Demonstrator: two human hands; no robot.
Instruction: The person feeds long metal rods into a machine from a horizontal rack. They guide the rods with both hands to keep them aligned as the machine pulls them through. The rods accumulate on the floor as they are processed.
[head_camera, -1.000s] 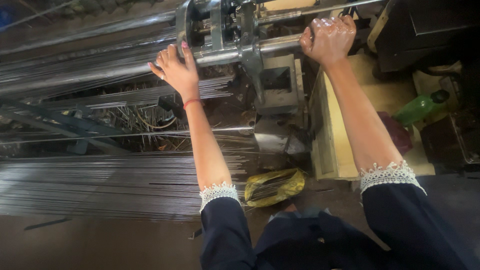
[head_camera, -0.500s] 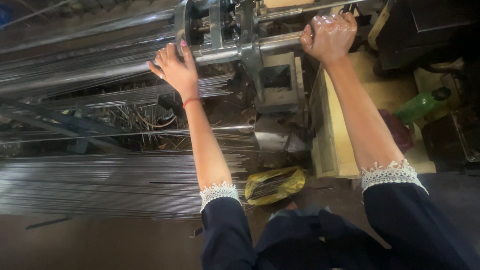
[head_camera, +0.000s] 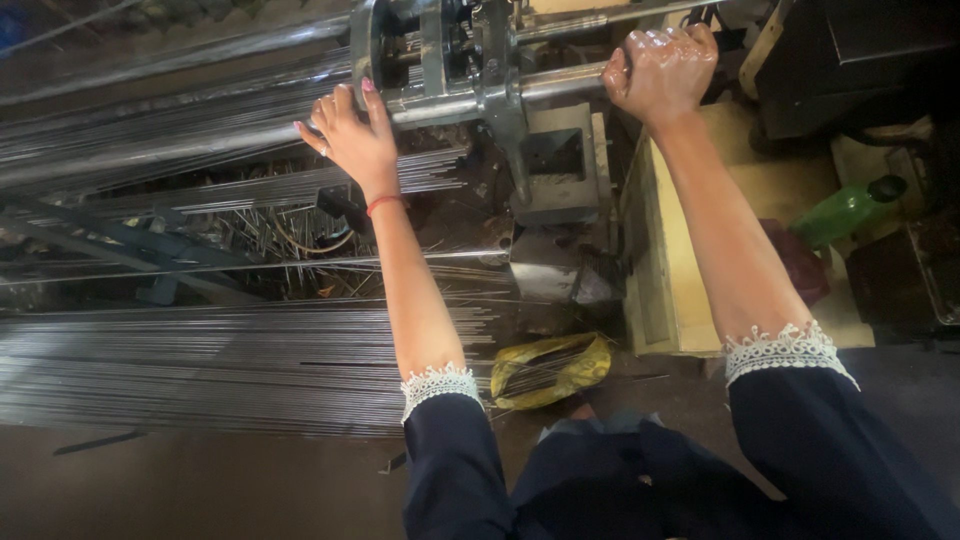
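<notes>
My left hand rests with fingers spread on a long bundle of thin steel rods just left of a grey metal machine head. My right hand is closed in a fist around a shiny horizontal steel bar that sticks out of the machine's right side. Both arms reach forward, with dark sleeves ending in white lace cuffs. A red thread circles my left wrist.
A wide flat stack of thin steel rods lies low on the left. A yellow bag sits below the machine. A pale wooden box stands on the right, with a green plastic bottle and dark boxes beyond it.
Both hands stay in place on the rods and the bar; the view has shifted only slightly.
</notes>
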